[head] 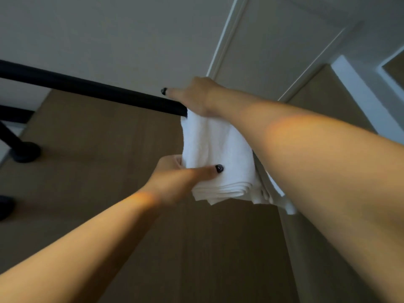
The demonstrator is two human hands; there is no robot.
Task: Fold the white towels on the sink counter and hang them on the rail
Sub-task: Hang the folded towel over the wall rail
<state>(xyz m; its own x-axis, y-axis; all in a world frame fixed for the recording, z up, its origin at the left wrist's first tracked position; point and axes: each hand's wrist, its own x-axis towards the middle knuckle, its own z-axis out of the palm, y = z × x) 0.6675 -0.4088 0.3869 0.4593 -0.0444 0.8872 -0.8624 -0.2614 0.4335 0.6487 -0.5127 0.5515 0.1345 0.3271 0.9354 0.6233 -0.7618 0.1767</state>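
Towel point(215, 154) is being draped over the black rail point(91, 89), its long axis hanging downward beneath the right hand point(196, 95). That hand is being laid across the towel's top at the rail, fingers mostly extended. Below it, the lower folded edge is being pinched by the left hand point(181, 178), thumb pressed against the front, and this hand is judged nearer for straightening.

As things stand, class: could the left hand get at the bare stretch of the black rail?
Probably yes. The left hand pinches the towel's lower part just below the rail, and nothing lies between it and the bare bar. It would have to let go first.
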